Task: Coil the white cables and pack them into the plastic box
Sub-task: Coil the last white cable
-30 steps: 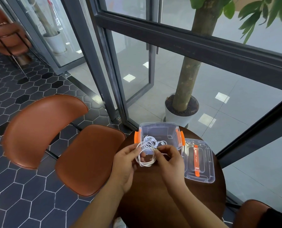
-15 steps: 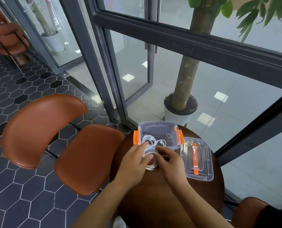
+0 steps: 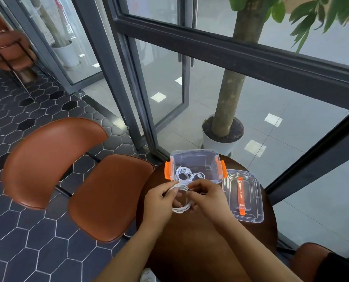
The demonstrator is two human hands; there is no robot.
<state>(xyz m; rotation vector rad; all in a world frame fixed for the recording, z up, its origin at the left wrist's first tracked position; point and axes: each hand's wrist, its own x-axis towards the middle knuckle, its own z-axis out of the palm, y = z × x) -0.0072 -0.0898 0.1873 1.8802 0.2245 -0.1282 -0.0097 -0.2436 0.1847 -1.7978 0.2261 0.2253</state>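
A coiled white cable [image 3: 181,208] hangs between my two hands just in front of the clear plastic box [image 3: 194,157], which has orange latches on both sides. My left hand [image 3: 159,202] pinches the coil's left side. My right hand [image 3: 208,198] grips its right side, fingers closed over the strands. Inside the box lies another white cable [image 3: 186,175], loosely looped near the front wall. Both hands hover above the round dark wooden table [image 3: 190,251].
The box's clear lid [image 3: 244,196] with an orange handle lies flat on the table to the right. A brown leather chair [image 3: 84,180] stands to the left. A potted tree [image 3: 223,135] is behind glass beyond the table.
The coil has been pulled tighter and now hangs lower, in front of the box. Both hands stay closed on it, slightly nearer to me.
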